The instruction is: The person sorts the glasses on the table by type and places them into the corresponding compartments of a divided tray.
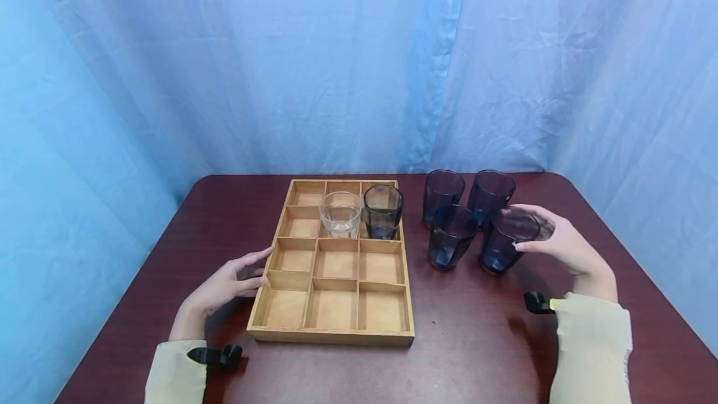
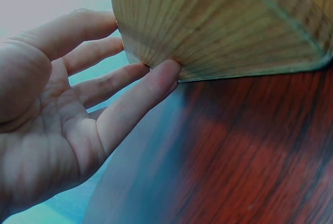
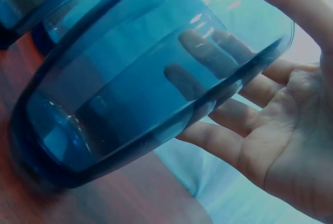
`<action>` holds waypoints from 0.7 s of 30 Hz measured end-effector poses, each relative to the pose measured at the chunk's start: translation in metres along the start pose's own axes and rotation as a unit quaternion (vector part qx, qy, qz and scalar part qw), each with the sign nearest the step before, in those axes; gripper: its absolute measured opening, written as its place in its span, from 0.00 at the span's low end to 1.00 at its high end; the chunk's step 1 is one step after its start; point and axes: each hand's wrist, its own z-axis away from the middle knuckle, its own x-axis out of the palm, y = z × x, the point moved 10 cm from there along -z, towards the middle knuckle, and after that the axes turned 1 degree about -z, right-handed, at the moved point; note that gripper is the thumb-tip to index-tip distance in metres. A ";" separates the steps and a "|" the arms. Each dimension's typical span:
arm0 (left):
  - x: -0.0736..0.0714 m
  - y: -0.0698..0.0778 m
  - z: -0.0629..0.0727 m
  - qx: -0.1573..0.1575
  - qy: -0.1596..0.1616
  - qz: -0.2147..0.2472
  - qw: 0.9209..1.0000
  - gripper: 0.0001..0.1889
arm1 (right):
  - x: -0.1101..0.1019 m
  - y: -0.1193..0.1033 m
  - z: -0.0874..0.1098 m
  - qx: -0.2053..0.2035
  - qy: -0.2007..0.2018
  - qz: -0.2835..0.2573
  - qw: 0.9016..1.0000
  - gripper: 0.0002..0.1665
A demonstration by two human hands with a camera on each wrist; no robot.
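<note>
My right hand (image 1: 566, 248) holds a dark blue glass tumbler (image 1: 505, 245) near its rim, thumb on the near side and fingers round the far side. In the right wrist view the fingers show through the tumbler (image 3: 125, 89), whose base is at the tabletop. My left hand (image 1: 227, 285) touches the left side of a wooden compartment tray (image 1: 331, 336) with extended fingertips; in the left wrist view they meet the tray's side wall (image 2: 197, 26). In the tray's second row from the back, a clear glass (image 1: 341, 214) is in the middle and a dark tumbler (image 1: 384, 212) at the right.
Three more dark blue tumblers stand close by the held one: one at the back left (image 1: 443, 195), one at the back right (image 1: 491, 195) and one in front (image 1: 451, 235). The reddish-brown table (image 1: 471, 341) has blue curtains (image 1: 314, 67) behind and beside it.
</note>
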 end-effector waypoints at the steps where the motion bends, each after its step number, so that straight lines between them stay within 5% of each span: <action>1: 0.000 0.000 0.000 0.002 0.000 -0.003 1.000 0.38 | 0.001 -0.003 0.000 -0.005 -0.008 -0.004 1.000 0.41; 16: 0.000 0.001 0.001 0.004 0.000 -0.005 1.000 0.38 | 0.020 -0.043 0.003 -0.076 -0.102 -0.048 0.991 0.44; 21: 0.000 0.003 0.001 0.006 0.000 -0.010 1.000 0.38 | 0.031 -0.056 0.007 -0.112 -0.157 -0.059 0.979 0.46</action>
